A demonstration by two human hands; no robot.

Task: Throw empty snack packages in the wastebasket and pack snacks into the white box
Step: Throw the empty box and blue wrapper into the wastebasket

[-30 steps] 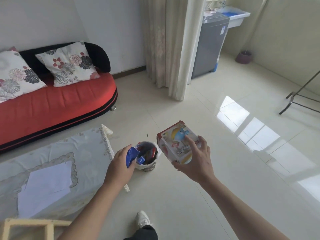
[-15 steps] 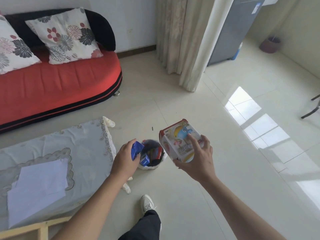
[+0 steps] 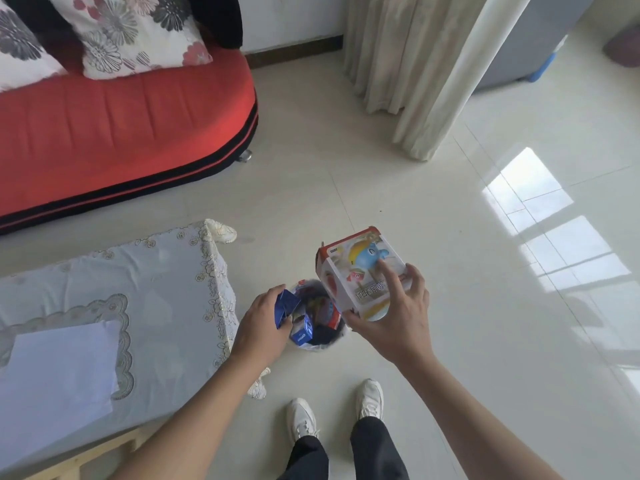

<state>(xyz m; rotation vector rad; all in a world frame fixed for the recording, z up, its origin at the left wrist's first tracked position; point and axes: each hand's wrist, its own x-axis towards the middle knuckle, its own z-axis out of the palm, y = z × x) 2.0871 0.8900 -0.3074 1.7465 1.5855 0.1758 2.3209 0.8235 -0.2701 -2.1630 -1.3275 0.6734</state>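
While the left hand (image 3: 261, 327) grips a blue package (image 3: 284, 305), the wastebasket (image 3: 317, 344) sits just beside.

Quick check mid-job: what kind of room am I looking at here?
Most likely a home living room: a red sofa with flowered cushions, a low table under a lace cloth, and long curtains.

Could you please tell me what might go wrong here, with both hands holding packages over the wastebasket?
The wastebasket looks nearly full, so the blue package in the left hand might slide off onto the floor. The cartoon box in the right hand looks nearly as wide as the opening and might jam or topple it.
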